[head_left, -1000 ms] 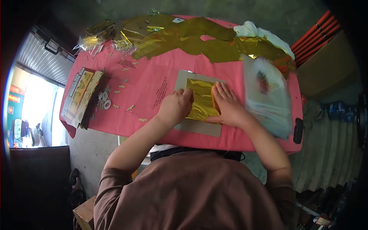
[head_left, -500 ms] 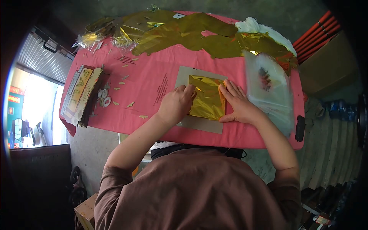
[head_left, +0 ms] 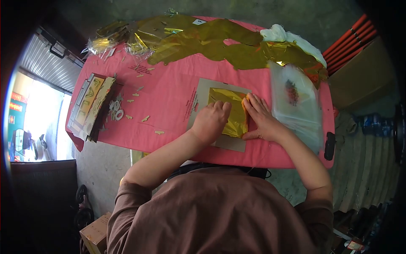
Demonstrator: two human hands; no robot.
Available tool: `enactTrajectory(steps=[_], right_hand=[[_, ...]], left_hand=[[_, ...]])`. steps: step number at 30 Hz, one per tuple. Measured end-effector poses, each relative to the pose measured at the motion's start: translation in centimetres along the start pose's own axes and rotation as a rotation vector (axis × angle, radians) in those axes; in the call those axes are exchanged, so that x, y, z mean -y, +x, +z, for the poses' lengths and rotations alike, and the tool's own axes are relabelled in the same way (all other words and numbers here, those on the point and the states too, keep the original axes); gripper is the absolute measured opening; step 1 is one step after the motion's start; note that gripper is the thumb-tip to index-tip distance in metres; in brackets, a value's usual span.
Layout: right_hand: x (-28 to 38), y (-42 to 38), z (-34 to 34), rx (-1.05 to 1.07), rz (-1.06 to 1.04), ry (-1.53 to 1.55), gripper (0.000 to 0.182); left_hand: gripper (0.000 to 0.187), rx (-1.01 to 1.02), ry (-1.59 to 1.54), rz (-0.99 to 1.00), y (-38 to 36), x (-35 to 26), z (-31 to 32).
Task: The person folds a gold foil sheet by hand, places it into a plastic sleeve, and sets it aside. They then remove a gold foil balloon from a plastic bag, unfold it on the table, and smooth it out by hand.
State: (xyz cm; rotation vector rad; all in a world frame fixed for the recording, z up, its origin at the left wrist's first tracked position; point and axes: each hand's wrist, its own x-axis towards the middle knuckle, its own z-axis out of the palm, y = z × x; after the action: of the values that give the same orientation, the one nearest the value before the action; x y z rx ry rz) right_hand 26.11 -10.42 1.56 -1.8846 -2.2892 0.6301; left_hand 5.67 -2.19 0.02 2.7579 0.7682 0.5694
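A square of shiny gold foil point(head_left: 237, 122) lies on a flat grey-brown board point(head_left: 202, 91) in the middle of the table. My left hand point(head_left: 212, 122) is closed in a fist, knuckles up, over the left part of the foil. Whatever its fingers may hold is hidden beneath it. Along the foil's right edge, which shows orange at the top, my right hand point(head_left: 264, 120) rests open with fingers spread. Printed clear plastic point(head_left: 177, 99) lies flat at the board's left side.
Large gold film sheets point(head_left: 198, 42) cover the table's far side, beside a white bundle point(head_left: 275, 33). A stack of clear plastic bags point(head_left: 296, 114) lies right. Cardboard pieces point(head_left: 91, 106) stand left, near small scraps point(head_left: 146, 118). The cloth is pink point(head_left: 165, 114).
My left fist has slid rightward across the foil from its left edge. The foil looks flatter. My right hand has kept its place at the right edge.
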Motion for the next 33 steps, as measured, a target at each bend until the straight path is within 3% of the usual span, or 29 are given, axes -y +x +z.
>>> enactTrajectory(steps=[2,6,9,11,12,14,15,17,21,33], right_hand=[[0.1,0.0,0.0,-0.006,0.003,0.001,0.112],[-0.2,0.1,0.2,-0.015,-0.003,0.002,0.111],[-0.2,0.1,0.3,-0.01,0.003,-0.029,0.112],[0.1,0.0,0.0,0.011,0.016,-0.021,0.112],[0.2,0.1,-0.2,0.031,0.028,-0.018,0.113],[0.0,0.0,-0.1,0.035,0.023,-0.022,0.114],[-0.2,0.0,-0.1,0.046,0.012,-0.03,0.115],[-0.2,0.0,-0.4,0.067,0.012,-0.04,0.116],[0.0,-0.2,-1.2,0.135,-0.003,-0.057,0.118],[0.2,0.8,0.1,0.085,-0.055,-0.048,0.114]], left_hand=[[0.019,0.075,0.029,-0.006,0.2,-0.5,0.2],[0.018,0.036,0.04,0.012,0.9,-1.1,0.6],[0.02,0.152,0.052,-0.075,1.0,-0.3,0.3],[0.03,0.12,-0.107,0.063,0.4,0.6,-0.1],[0.03,0.123,-0.107,0.067,0.2,0.9,-0.6],[0.048,-0.037,-0.005,0.094,-0.4,1.2,-1.8],[0.048,-0.033,-0.009,0.1,-0.8,1.5,-1.6],[0.066,0.081,-0.014,0.042,-1.5,2.1,-0.9],[0.068,0.14,0.005,0.043,-1.6,2.4,-1.0],[0.072,0.17,0.051,0.074,-1.0,2.5,-0.8]])
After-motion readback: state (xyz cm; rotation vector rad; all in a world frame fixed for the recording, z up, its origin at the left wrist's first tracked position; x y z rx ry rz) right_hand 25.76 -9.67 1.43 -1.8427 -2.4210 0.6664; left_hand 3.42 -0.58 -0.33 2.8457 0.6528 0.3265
